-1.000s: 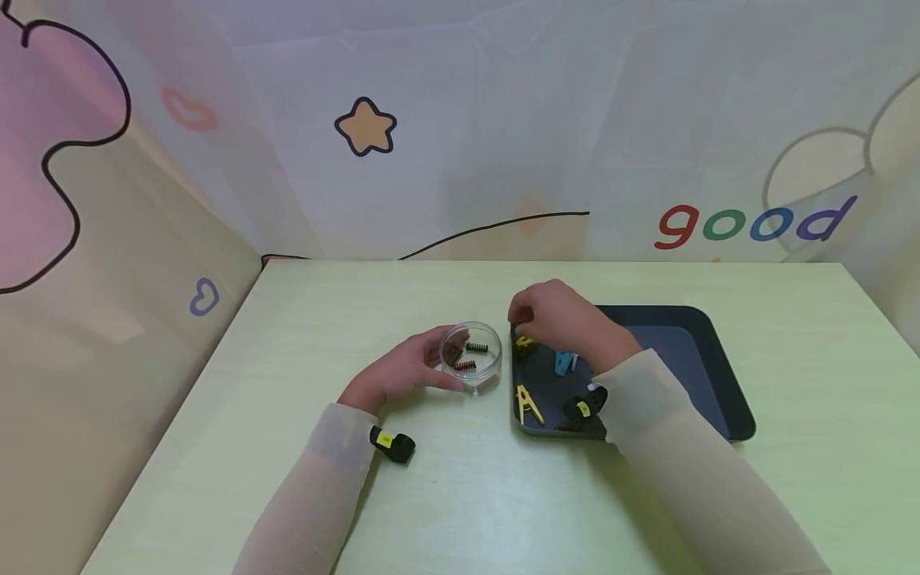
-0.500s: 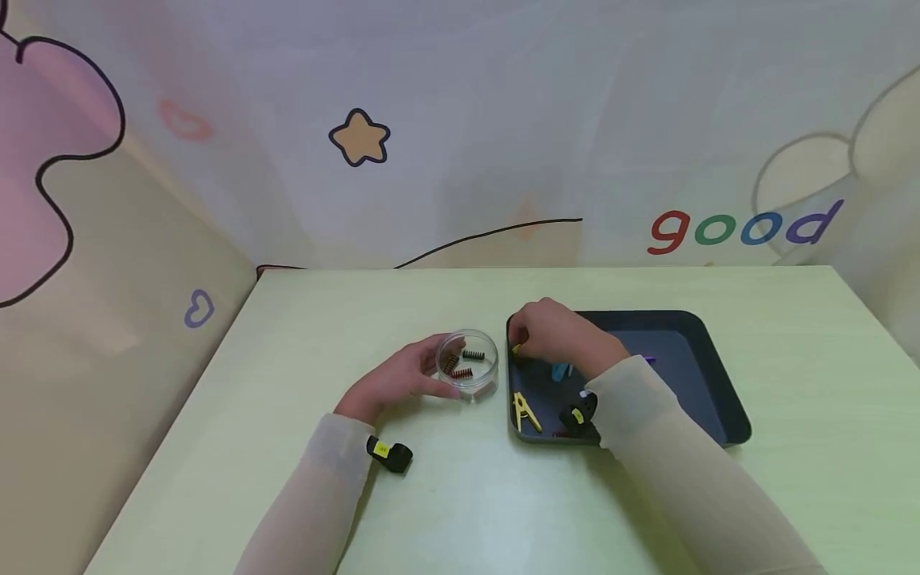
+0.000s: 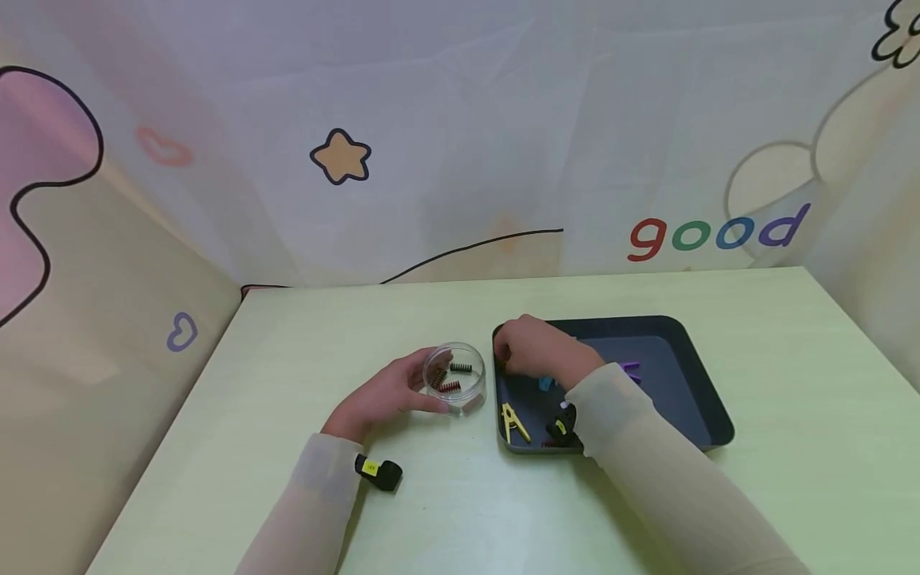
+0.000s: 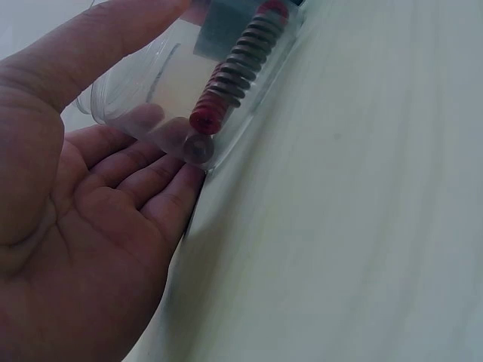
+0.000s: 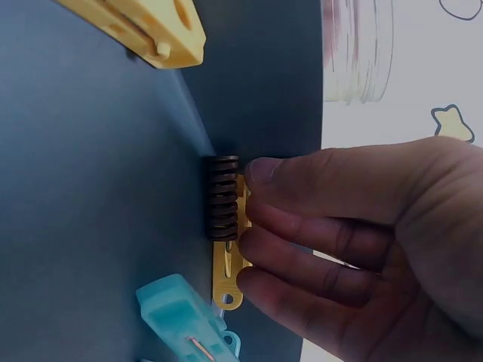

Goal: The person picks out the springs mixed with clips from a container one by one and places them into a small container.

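My left hand [image 3: 391,395] holds a clear round jar [image 3: 472,393] on the table, thumb on one side and fingers on the other. Several coil springs [image 4: 241,64], some with red ends, lie inside it. My right hand [image 3: 537,349] is down in the left back corner of a dark tray [image 3: 672,391]. In the right wrist view its thumb tip is beside a dark brown coil spring [image 5: 223,200]. Its loosely bent fingers are at the edge of a yellow clothespin [image 5: 228,283], which the spring partly covers. A teal clothespin [image 5: 177,313] lies close by.
Another yellow clothespin [image 3: 514,423] leans at the tray's left front corner. A purple clothespin [image 3: 631,369] shows beyond the right wrist, and a reddish spring [image 3: 550,444] by the tray's front wall. The tray's left wall stands between jar and right hand.
My right hand has gone lower into the tray corner, hiding the yellow clothespin there from the head view. The left hand keeps hold of the jar. The head view has shifted slightly.
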The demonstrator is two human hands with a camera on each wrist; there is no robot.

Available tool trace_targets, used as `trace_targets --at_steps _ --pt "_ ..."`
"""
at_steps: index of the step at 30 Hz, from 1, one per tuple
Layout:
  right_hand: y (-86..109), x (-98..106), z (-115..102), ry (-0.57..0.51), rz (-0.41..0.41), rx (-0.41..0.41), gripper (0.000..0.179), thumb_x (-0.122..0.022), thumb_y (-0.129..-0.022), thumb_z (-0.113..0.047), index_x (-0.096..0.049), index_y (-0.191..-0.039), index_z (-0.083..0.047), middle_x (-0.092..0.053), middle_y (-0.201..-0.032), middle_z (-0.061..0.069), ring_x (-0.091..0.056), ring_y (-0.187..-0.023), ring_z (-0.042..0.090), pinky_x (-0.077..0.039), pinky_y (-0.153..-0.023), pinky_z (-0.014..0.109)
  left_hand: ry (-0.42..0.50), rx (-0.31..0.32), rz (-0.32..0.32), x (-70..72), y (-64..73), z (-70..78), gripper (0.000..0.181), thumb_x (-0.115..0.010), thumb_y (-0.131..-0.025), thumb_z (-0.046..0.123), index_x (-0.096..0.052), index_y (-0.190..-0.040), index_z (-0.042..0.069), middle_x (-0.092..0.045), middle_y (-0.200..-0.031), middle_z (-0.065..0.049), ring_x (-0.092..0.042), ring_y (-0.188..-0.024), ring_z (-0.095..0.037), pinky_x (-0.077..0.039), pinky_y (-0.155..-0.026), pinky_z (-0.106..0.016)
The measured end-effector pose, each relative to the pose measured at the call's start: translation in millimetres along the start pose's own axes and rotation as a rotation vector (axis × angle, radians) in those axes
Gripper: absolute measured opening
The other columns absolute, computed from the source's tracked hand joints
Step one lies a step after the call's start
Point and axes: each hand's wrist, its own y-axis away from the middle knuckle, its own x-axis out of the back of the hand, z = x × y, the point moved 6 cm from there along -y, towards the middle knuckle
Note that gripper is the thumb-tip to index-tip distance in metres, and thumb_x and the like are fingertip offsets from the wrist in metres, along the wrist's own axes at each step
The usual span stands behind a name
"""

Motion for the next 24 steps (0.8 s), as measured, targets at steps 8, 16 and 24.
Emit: trace_targets --at_steps 8,16,24 --pt "-0.4 -0.5 1.0 0.024 -0.007 -0.036 0.009 -0.067 -0.087 -0.009 -0.072 -0.094 -0.011 -0.067 -0.086 0.001 -0.057 -0.072 0.016 -0.05 -0.063 0.027 0.001 0.02 0.008 0.3 0.3 -0.3 0.084 -0.085 -0.074 0.022 -0.041 -0.146 0.019 -0.051 -0.142 0.004 -0.044 -0.136 -0.013 -0.03 -0.118 -0.042" --pt "-2.1 -2.7 1.9 0.065 0.011 -0.041 0.009 -0.066 -0.089 -0.008 -0.073 -0.095 -0.011 -0.068 -0.086 0.002 -0.057 -0.074 0.017 -0.053 -0.068 0.029 0.005 0.011 -0.001 0.2 0.1 -1.1 0.083 -0.084 -0.076 0.019 -0.04 -0.146 0.017 -0.051 -0.144 0.0 -0.042 -0.138 -0.017 -0.027 -0.119 -0.043" --pt "-5.0 -5.3 1.2 0.106 0.017 -0.048 0.009 -0.065 -0.09 -0.007 -0.072 -0.093 -0.011 -0.067 -0.084 0.001 -0.057 -0.074 0.016 -0.055 -0.071 0.031 0.008 0.004 -0.007 0.1 0.0 1.0 0.081 -0.083 -0.076 0.017 -0.04 -0.146 0.017 -0.05 -0.144 -0.001 -0.041 -0.138 -0.018 -0.025 -0.119 -0.044"
